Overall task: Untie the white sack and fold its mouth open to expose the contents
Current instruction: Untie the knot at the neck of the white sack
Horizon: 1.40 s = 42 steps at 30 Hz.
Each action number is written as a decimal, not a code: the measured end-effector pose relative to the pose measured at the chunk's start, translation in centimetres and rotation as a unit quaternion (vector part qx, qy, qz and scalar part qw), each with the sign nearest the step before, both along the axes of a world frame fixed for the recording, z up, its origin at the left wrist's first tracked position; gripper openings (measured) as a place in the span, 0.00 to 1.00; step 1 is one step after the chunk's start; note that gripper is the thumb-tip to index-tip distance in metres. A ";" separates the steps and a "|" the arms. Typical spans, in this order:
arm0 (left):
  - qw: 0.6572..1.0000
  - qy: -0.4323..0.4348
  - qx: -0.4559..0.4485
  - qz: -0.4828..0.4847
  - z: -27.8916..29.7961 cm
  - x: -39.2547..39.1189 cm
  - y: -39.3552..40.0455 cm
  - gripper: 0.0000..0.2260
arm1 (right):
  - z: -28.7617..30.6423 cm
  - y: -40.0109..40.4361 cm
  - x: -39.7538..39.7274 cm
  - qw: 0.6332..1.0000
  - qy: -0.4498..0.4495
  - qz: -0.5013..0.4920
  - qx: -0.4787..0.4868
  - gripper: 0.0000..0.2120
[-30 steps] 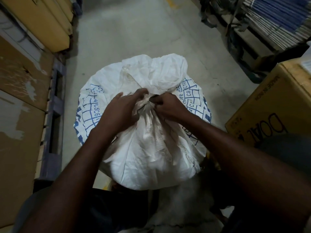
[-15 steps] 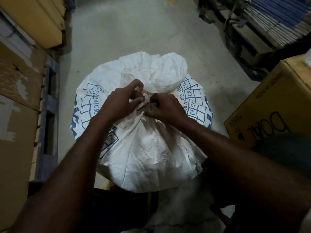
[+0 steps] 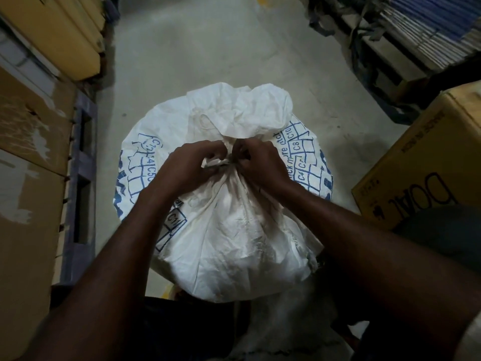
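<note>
Concrete floor (image 3: 208, 61) of a storeroom aisle, cardboard boxes (image 3: 421, 175) on both sides, with the white sack (image 3: 234, 230) standing between them. Left hand (image 3: 187, 165) and right hand (image 3: 260, 162) each have a grip pinched on the tied neck (image 3: 229, 162), knuckles nearly touching. The loose mouth (image 3: 242, 108) bunches just beyond the grip and the full body bulges on the near side, so I'd guess the knot gets worked right between both hands, neither one closer.

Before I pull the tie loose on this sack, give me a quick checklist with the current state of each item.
1. Left hand has a grip at the knot: ok.
2. Right hand has a grip at the knot: ok.
3. Knot undone: not ok, neck is bunched.
4. Mouth folded open: not ok.
5. Sack upright on the floor: ok.
6. Which strand frees the tie: cannot tell, fingers hide it.
</note>
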<state>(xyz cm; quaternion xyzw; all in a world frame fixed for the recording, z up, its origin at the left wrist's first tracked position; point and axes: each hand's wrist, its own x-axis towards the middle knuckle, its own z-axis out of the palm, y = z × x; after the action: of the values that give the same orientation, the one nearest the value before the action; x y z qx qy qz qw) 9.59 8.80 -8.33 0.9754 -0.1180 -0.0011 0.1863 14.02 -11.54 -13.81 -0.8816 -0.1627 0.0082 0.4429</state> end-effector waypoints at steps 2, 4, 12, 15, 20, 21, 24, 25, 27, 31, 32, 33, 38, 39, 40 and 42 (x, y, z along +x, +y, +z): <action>1.000 -0.005 -0.001 -0.002 -0.1 -0.1 0.0 0.12 | 0.0 0.1 0.6 1.000 0.019 -0.008 0.011 0.06; 1.000 -0.005 0.001 0.003 -0.2 -0.3 0.0 0.10 | 0.4 0.1 1.3 1.000 0.023 -0.007 0.018 0.03; 0.999 -0.009 0.037 -0.018 -0.4 -0.2 -0.8 0.12 | 1.1 -1.3 3.6 0.992 0.093 0.088 0.007 0.11; 1.000 -0.002 0.014 -0.026 -0.3 -0.1 -0.8 0.17 | 1.4 -1.7 3.5 0.990 0.101 0.100 0.011 0.14; 0.999 -0.002 -0.053 -0.006 -0.6 -0.3 -0.1 0.15 | 1.5 -1.7 3.3 0.990 0.091 0.106 0.032 0.15; 0.997 0.003 -0.071 -0.001 -0.6 -0.3 0.1 0.15 | 1.4 -1.7 3.3 0.990 0.085 0.107 0.033 0.15; 0.996 0.000 -0.092 -0.002 -0.8 0.0 0.5 0.14 | 1.2 -1.6 3.2 0.991 0.069 0.112 0.027 0.13; 0.996 -0.003 -0.093 0.001 -0.8 0.1 0.6 0.13 | 1.1 -1.6 3.2 0.991 0.067 0.114 0.025 0.13; 0.995 -0.002 -0.096 0.003 -1.0 0.1 0.6 0.13 | 0.8 -1.5 3.1 0.991 0.058 0.121 0.025 0.13; 0.996 0.012 -0.086 -0.002 -0.7 -0.2 0.7 0.13 | 0.2 -1.5 3.0 0.991 0.022 0.125 0.029 0.14; 0.997 0.022 -0.078 -0.003 -0.6 -0.3 0.8 0.14 | 0.1 -1.5 2.9 0.992 0.016 0.123 0.032 0.13; 0.997 0.035 -0.070 -0.006 -0.4 -0.4 0.9 0.17 | 0.0 -1.4 2.9 0.992 0.012 0.121 0.035 0.13; 0.999 0.039 -0.027 0.004 -0.6 -0.6 0.5 0.25 | -0.2 -1.4 3.1 0.991 0.014 0.123 0.042 0.10; 0.999 0.026 -0.021 0.010 -0.8 -0.6 0.4 0.23 | -0.2 -1.4 3.1 0.991 0.015 0.126 0.041 0.10; 0.999 0.015 -0.021 0.019 -1.1 -0.5 0.3 0.22 | -0.2 -1.3 3.1 0.991 0.013 0.131 0.039 0.11; 0.999 0.005 -0.036 0.039 -1.4 -0.5 0.4 0.20 | -0.4 -1.1 2.8 0.990 0.007 0.139 0.035 0.13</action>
<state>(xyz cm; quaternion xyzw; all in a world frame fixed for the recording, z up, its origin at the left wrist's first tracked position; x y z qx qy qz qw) 9.11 9.20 -9.69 0.9718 -0.0790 0.0052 0.2220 16.81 -12.64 -14.25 -0.8344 -0.2806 0.0706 0.4690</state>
